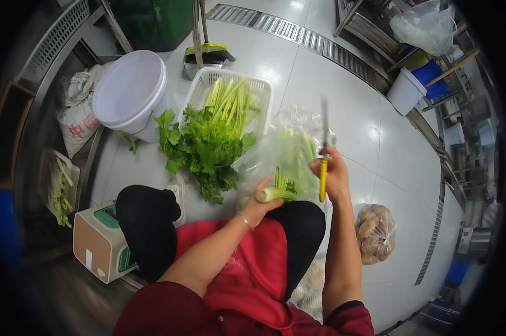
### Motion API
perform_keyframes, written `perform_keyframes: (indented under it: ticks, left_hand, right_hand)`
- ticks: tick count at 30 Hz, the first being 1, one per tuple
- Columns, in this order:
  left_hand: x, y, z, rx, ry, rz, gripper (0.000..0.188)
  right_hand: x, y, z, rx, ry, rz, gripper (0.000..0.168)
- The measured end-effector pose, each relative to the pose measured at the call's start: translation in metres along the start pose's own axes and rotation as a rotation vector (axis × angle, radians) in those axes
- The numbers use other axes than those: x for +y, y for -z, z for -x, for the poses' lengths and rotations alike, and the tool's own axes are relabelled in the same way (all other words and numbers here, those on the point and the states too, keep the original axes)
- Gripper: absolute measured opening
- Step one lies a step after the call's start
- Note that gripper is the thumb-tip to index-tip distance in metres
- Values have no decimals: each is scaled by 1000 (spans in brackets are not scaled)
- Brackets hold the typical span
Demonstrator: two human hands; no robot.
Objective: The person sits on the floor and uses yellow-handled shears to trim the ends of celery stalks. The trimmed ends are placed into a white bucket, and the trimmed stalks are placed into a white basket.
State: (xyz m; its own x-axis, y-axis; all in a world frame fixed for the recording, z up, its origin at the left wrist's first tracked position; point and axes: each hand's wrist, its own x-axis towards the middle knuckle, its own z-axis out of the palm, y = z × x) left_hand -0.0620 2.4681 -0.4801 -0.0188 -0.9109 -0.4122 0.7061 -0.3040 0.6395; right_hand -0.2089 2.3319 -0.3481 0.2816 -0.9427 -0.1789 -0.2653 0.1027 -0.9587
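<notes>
In my left hand is a bunch of celery, its pale root end facing left above my knee. A knife with a yellow handle is gripped in my right hand; its blade, blurred, points away from me. Between and beyond my hands lies a clear plastic bag with more celery stalks inside. Left of the bag, a white plastic basket holds cut celery stalks. Leafy celery tops hang over its near edge toward the floor.
A white bucket stands left of the basket, near a dustpan and broom. Bagged potatoes rest on the floor at right. Left of my leg is a beige and green box-shaped stool. A metal drain grate crosses the tiled floor.
</notes>
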Motion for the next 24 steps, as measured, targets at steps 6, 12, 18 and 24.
perform_keyframes:
  ticks: [6, 12, 18, 24]
  left_hand:
    - [-10, 3, -16, -110, -94, 153, 56]
    - [12, 5, -21, 75, -121, 3, 42]
    - [108, -14, 27, -76, -260, -72, 37]
    - [113, -44, 6, 123, -388, -196, 36]
  right_hand:
    - [-6, -49, 1, -448, -7, 15, 46]
    - [3, -62, 1, 43, 81, 33, 49]
    - [11, -34, -15, 528, 409, -203, 41]
    - [-8, -33, -8, 621, 371, -291, 35]
